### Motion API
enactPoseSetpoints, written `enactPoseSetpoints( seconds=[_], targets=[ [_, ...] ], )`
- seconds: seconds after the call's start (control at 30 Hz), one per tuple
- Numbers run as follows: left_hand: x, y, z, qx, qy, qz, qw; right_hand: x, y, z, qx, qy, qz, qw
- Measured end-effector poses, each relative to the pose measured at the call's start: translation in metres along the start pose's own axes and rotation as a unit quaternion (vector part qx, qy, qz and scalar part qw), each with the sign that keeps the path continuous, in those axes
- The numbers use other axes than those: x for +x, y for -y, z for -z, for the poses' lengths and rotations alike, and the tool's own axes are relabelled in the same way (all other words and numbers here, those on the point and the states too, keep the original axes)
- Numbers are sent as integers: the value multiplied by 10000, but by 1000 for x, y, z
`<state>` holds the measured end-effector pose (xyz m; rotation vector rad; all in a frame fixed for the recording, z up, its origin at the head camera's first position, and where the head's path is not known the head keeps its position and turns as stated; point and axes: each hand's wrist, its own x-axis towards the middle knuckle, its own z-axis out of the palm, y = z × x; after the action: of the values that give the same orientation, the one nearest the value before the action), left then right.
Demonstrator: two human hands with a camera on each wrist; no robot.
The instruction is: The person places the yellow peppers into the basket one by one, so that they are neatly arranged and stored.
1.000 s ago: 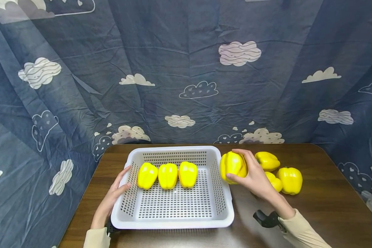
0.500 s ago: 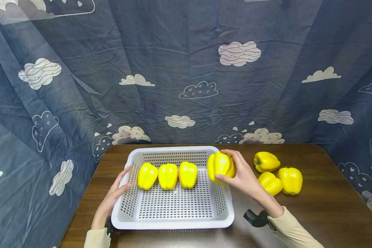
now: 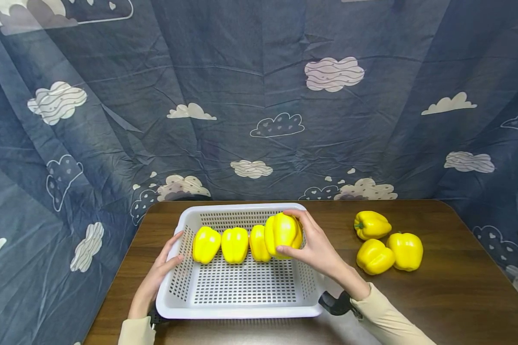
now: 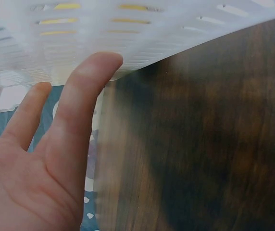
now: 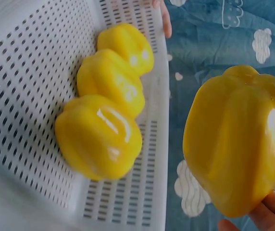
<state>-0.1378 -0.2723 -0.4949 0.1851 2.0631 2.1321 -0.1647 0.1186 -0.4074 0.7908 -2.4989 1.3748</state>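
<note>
My right hand (image 3: 317, 244) grips a yellow bell pepper (image 3: 281, 235) between thumb and fingers, above the white perforated basket (image 3: 241, 312). In the head view it partly covers the rightmost pepper (image 3: 259, 243) of a row of three lying inside. The other two are a middle pepper (image 3: 235, 245) and a left pepper (image 3: 206, 245). In the right wrist view the held pepper (image 5: 238, 142) appears whole, apart from that row. My left hand (image 3: 157, 273) rests against the basket's left side. Its digits (image 4: 80, 91) look fairly straight in the left wrist view.
Three more yellow bell peppers lie grouped on the brown wooden table (image 3: 462, 292), right of the basket: a back one (image 3: 371, 225), a front one (image 3: 375, 257) and a right one (image 3: 407, 251). A dark blue curtain (image 3: 224, 96) with cloud prints hangs behind the table.
My right hand has carried its pepper leftward, from beside the basket's right rim to over the inside. The left hand and the peppers in the row have stayed put.
</note>
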Motion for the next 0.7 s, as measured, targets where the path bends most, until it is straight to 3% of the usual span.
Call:
enactPoseSetpoints(
  seconds=[0.7],
  targets=[
    [0, -1, 0, 49, -28, 46, 10000, 16, 22, -48, 369, 415, -90, 9984]
  ],
)
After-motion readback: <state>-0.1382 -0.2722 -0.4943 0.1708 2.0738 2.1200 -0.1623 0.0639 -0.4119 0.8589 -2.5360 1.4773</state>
